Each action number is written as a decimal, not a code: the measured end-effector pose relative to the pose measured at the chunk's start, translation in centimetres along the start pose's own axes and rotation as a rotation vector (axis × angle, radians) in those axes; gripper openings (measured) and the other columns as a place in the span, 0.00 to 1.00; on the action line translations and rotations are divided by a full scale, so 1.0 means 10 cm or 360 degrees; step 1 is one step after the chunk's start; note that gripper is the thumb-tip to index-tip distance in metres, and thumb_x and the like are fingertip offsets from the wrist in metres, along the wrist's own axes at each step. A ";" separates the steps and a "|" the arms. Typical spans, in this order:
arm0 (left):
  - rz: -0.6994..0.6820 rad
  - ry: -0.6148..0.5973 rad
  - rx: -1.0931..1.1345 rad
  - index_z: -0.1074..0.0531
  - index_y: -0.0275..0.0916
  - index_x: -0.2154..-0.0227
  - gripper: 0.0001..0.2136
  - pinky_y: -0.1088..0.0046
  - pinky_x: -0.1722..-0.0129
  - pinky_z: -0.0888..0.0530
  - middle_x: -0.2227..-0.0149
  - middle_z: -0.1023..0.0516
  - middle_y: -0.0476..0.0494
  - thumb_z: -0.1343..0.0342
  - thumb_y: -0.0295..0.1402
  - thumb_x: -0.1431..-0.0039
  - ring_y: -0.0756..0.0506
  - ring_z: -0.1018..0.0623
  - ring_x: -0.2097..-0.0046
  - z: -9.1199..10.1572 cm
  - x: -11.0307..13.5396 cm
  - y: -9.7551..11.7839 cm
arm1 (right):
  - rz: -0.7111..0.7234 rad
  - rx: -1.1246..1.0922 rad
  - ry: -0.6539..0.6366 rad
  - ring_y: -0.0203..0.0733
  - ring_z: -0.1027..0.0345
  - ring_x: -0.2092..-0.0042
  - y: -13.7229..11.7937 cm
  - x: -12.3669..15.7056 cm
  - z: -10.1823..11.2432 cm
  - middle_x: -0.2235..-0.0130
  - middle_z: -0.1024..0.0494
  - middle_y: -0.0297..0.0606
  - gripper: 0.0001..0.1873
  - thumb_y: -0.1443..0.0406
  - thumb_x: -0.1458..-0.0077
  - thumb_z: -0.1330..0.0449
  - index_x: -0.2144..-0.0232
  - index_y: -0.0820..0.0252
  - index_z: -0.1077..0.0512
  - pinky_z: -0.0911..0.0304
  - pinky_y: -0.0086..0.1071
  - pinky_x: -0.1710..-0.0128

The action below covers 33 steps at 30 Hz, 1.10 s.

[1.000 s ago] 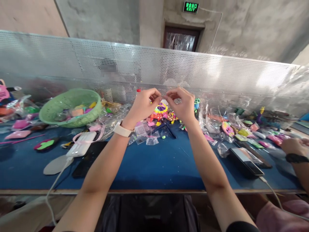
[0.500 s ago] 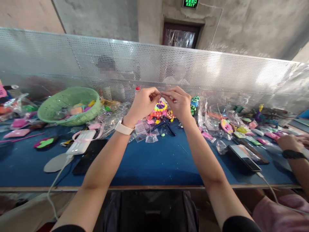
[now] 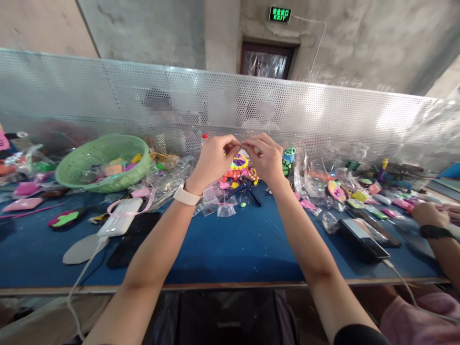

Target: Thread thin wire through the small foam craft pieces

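My left hand point(image 3: 218, 155) and my right hand point(image 3: 265, 155) are raised over the back of the blue table point(image 3: 230, 249), fingertips pinched together and meeting. Whatever sits between the fingertips is too small to make out. Just behind and below them is a colourful clay piece point(image 3: 238, 162) with a yellow scalloped edge and a purple middle, partly covered by my fingers. Small red, pink and yellow clay bits lie under it. A dark blue tool-like item point(image 3: 247, 188) and clear plastic packets point(image 3: 215, 199) lie nearer to me. A turtle-patterned clay figure point(image 3: 288, 155) stands right of my right hand.
A green basket point(image 3: 64, 170) holds clay packs at left. Near it lie a white power bank point(image 3: 124, 218) with a cable and a black phone point(image 3: 132, 244). At right are a dark box-like device point(image 3: 362, 239) and a co-worker's hand point(image 3: 429, 214). A perforated metal screen point(image 3: 223, 96) runs behind.
The view has tilted up slightly, so the table appears lower. Both hands stay together with fingertips meeting; the fingers have shifted only a little.
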<state>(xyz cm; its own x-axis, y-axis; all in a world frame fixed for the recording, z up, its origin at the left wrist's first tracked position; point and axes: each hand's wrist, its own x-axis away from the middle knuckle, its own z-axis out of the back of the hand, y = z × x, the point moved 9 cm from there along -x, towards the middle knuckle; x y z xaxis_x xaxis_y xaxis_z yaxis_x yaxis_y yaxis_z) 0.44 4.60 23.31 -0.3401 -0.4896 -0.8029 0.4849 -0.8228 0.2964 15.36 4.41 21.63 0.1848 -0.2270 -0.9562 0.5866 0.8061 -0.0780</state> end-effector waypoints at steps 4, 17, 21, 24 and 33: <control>-0.0024 0.0005 -0.0038 0.23 0.41 0.65 0.06 0.67 0.59 0.24 0.67 0.15 0.46 0.42 0.27 0.31 0.45 0.18 0.64 -0.01 0.01 -0.01 | 0.0015 0.0017 0.0004 0.45 0.20 0.55 0.01 0.02 -0.01 0.57 0.15 0.39 0.11 0.62 0.25 0.39 0.57 0.51 0.15 0.21 0.42 0.52; -0.0031 -0.0001 -0.0096 0.24 0.42 0.66 0.08 0.65 0.59 0.25 0.69 0.17 0.46 0.43 0.28 0.29 0.44 0.19 0.65 0.00 0.02 0.05 | 0.0024 0.0062 -0.0025 0.47 0.21 0.52 0.00 0.04 -0.02 0.57 0.16 0.40 0.12 0.60 0.24 0.40 0.56 0.50 0.16 0.20 0.44 0.51; -0.0021 0.0004 -0.0110 0.23 0.42 0.66 0.07 0.66 0.59 0.25 0.68 0.16 0.46 0.43 0.27 0.29 0.45 0.19 0.65 -0.03 0.02 0.02 | 0.0008 0.0050 -0.0066 0.48 0.21 0.52 0.01 0.03 -0.02 0.56 0.17 0.40 0.11 0.60 0.24 0.41 0.55 0.51 0.17 0.19 0.45 0.51; -0.0016 -0.0003 -0.0111 0.23 0.42 0.65 0.07 0.65 0.58 0.25 0.67 0.15 0.46 0.42 0.27 0.29 0.44 0.18 0.64 -0.04 0.02 0.02 | 0.0037 0.0100 -0.0102 0.47 0.22 0.53 -0.01 0.02 -0.02 0.56 0.18 0.39 0.12 0.60 0.23 0.42 0.54 0.50 0.18 0.19 0.44 0.52; -0.0046 -0.0028 -0.0250 0.23 0.42 0.67 0.09 0.62 0.57 0.25 0.66 0.16 0.43 0.42 0.26 0.29 0.41 0.17 0.61 -0.04 0.02 0.06 | 0.0070 0.0208 -0.0307 0.45 0.24 0.53 -0.07 -0.02 -0.03 0.55 0.21 0.38 0.10 0.63 0.22 0.44 0.52 0.51 0.22 0.23 0.42 0.49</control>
<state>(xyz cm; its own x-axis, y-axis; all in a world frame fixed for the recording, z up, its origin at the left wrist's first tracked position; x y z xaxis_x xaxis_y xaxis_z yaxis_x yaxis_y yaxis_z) 1.01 4.10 23.16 -0.3693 -0.4723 -0.8003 0.5944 -0.7821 0.1873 14.63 4.07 21.81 0.3526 -0.3033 -0.8853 0.6692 0.7430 0.0120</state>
